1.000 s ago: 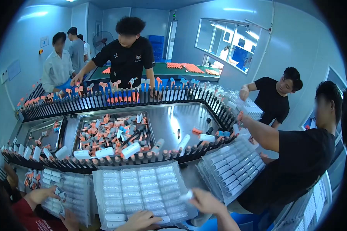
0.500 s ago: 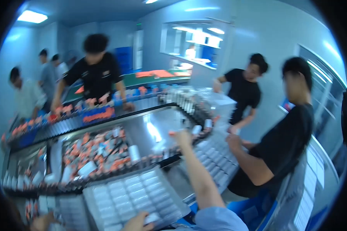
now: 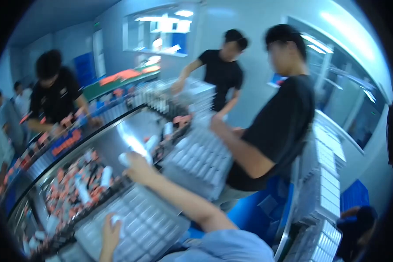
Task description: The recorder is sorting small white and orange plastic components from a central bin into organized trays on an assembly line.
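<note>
Across the long steel trough [image 3: 131, 131], the view has swung to the right compared with 1 second ago, so the 2 co-workers in black shirts now fill the right half. Stacks of clear trays [image 3: 323, 174] stand beside them. My grey compartment tray [image 3: 139, 222] lies below the trough, near the lower edge. The right hand [image 3: 137, 168] has moved out from the tray to the trough; its fingers are closed around a small white tube [image 3: 124, 159], so picking seems under way. The left hand [image 3: 110, 229] rests on the tray, touching a white tube [image 3: 116, 218]; blur hides whether its fingers grip. Orange-capped tubes [image 3: 78, 183] in the trough are smeared.
</note>
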The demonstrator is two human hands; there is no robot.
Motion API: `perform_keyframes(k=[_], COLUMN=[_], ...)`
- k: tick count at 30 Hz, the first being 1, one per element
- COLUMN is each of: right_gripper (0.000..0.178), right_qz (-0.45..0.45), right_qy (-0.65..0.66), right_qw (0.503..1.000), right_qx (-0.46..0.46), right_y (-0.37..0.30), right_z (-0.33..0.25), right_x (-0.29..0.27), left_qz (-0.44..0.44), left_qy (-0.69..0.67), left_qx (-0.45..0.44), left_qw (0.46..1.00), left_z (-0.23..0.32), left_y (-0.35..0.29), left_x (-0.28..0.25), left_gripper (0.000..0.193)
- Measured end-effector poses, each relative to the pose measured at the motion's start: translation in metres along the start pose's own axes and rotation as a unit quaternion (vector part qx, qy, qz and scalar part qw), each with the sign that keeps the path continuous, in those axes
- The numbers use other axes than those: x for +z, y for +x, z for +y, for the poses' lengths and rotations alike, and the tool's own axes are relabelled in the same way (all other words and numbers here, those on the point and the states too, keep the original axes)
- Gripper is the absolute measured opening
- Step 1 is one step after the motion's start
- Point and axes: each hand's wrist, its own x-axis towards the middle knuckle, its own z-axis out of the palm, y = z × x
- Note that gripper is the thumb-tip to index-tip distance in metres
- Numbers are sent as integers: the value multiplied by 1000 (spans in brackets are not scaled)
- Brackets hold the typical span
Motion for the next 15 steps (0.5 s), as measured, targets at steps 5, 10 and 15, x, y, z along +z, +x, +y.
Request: perform_keyframes(k=[5,10,15], right_gripper=[21,10,15], right_qz=[-233,-290,-270], right_qy=[111,127,132], right_qw=[959,938,932], right_qx=[-121,-143,-201], right_y=[-99,-158,-179], right_z=[-45,-54,-81], right_x=[-81,-87,-56], left_qz=[21,-4,6], left_qy=[19,-23,-38], left_qx=[-10,-88,-104], left_qw=[1000,996,994], left_z=[24,62,56], left_y=[-1,-8,-11], left_x=[16,14,13], left_gripper=[32,33,32])
